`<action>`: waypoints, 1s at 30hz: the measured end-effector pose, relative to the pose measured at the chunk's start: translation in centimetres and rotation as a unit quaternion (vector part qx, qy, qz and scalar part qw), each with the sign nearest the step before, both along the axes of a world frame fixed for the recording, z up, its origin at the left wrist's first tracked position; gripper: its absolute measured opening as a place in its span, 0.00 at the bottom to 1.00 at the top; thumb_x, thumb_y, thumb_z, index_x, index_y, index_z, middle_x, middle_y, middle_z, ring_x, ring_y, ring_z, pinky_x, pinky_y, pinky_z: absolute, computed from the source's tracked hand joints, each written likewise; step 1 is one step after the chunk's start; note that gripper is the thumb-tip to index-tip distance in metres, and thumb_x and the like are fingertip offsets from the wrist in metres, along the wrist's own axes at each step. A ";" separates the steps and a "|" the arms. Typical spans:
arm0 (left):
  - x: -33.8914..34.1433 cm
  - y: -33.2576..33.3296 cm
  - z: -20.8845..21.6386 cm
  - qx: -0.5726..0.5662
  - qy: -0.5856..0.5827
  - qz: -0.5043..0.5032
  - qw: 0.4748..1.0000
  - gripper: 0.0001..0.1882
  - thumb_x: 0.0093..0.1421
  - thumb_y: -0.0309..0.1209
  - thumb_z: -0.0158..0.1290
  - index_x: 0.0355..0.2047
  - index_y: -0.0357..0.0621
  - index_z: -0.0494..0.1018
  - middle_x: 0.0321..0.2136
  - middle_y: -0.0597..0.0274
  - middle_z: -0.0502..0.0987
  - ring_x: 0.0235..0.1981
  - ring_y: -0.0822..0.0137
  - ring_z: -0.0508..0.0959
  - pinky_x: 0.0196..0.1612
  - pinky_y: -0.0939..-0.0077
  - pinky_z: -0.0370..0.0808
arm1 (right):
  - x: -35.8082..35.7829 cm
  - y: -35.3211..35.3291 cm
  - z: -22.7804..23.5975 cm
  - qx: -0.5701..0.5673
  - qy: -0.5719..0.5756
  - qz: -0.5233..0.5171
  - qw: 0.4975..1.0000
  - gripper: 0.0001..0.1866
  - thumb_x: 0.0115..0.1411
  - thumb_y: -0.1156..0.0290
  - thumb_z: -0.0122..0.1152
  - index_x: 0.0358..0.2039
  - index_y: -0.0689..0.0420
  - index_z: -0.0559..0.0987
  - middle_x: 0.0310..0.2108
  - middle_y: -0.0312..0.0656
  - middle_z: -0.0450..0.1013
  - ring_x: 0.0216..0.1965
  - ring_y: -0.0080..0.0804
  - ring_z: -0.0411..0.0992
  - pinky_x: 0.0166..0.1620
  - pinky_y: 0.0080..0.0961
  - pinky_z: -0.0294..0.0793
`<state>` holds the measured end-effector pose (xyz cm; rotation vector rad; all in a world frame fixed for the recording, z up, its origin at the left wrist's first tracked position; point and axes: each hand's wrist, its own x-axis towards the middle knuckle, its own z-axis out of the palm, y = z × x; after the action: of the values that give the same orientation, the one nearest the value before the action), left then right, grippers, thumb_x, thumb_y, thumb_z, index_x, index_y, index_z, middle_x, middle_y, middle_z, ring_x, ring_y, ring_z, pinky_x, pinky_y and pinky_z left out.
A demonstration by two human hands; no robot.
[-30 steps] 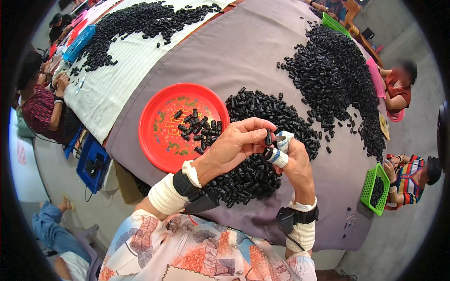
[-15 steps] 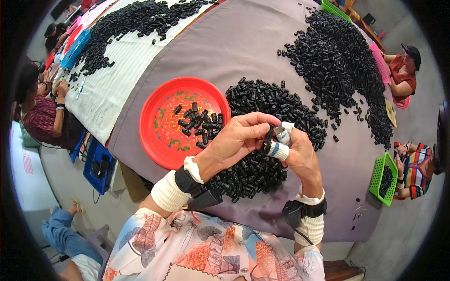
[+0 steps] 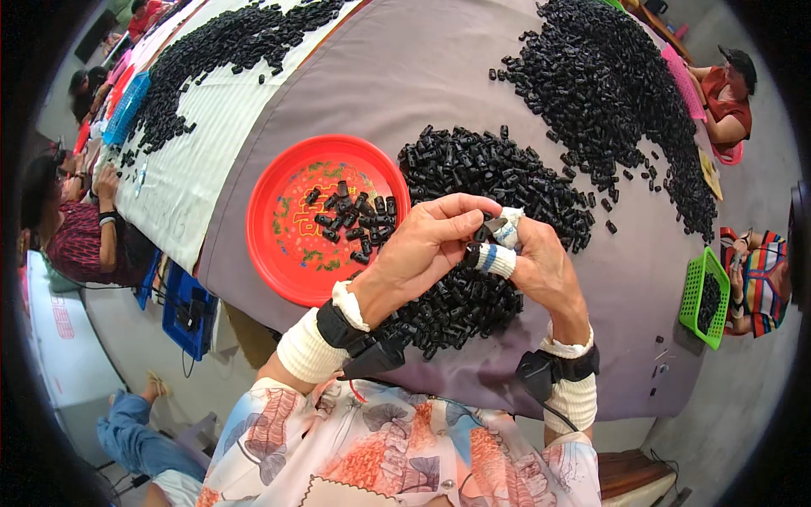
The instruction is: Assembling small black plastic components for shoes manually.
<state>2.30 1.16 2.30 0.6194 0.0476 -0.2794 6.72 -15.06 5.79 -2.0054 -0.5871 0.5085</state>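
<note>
My left hand [image 3: 427, 245] pinches a small black plastic part [image 3: 481, 232] between thumb and forefinger, above a heap of the same parts [image 3: 494, 182]. My right hand [image 3: 545, 262] closes in against it from the other side. Its thumb and a finger wear white wraps [image 3: 495, 259], one with blue stripes. Whether the right fingers grip the part itself or a small tool is hidden. To the left of my left hand, a round red tray [image 3: 274, 262] with a printed pattern holds several loose black parts [image 3: 351, 220].
A grey cloth [image 3: 338, 101] covers the table. Larger heaps of black parts [image 3: 608, 101] lie at the far right and on a white striped cloth [image 3: 203, 127] at the left. A green basket [image 3: 695, 291] stands at the right edge. Other people sit around the table.
My hands stay together over the heap, and the black part has turned slightly between the fingers. The whole view has shifted a little. The tray's contents look the same.
</note>
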 end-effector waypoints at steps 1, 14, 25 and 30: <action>0.0 -0.1 0.0 -0.005 0.001 -0.002 1.000 0.12 0.60 0.28 0.48 0.42 0.36 0.70 0.36 0.61 0.75 0.36 0.73 0.75 0.43 0.78 0.72 | 0.0 -0.1 -0.1 0.002 -0.015 0.003 1.000 0.19 0.46 0.58 0.66 0.27 0.62 0.73 0.17 0.38 0.66 0.19 0.25 0.62 0.25 0.24 0.63; 0.0 -0.6 0.3 0.030 0.010 -0.003 0.999 0.12 0.60 0.30 0.49 0.41 0.37 0.71 0.35 0.63 0.75 0.36 0.74 0.74 0.42 0.77 0.72 | 0.1 -0.5 -0.7 0.002 -0.007 -0.002 1.000 0.16 0.48 0.59 0.64 0.25 0.61 0.75 0.17 0.30 0.65 0.20 0.17 0.60 0.24 0.20 0.61; -0.3 -0.9 -0.2 0.044 0.010 0.006 0.999 0.11 0.59 0.30 0.50 0.41 0.38 0.72 0.34 0.63 0.76 0.36 0.74 0.75 0.41 0.79 0.71 | -0.4 -0.5 -1.1 0.021 -0.005 -0.008 1.000 0.19 0.47 0.58 0.66 0.20 0.61 0.71 0.14 0.35 0.64 0.17 0.23 0.59 0.23 0.24 0.61; -0.4 -0.7 -0.6 0.043 0.022 0.000 0.999 0.12 0.59 0.30 0.50 0.41 0.38 0.71 0.35 0.62 0.75 0.36 0.73 0.75 0.41 0.78 0.72 | -0.6 -0.4 -1.8 0.036 -0.007 -0.010 0.999 0.19 0.47 0.58 0.66 0.20 0.62 0.71 0.15 0.35 0.64 0.18 0.21 0.60 0.23 0.24 0.61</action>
<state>1.94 0.43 1.72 0.6991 0.1022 -0.2918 6.16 -15.42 4.02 -1.9458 -0.5846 0.4552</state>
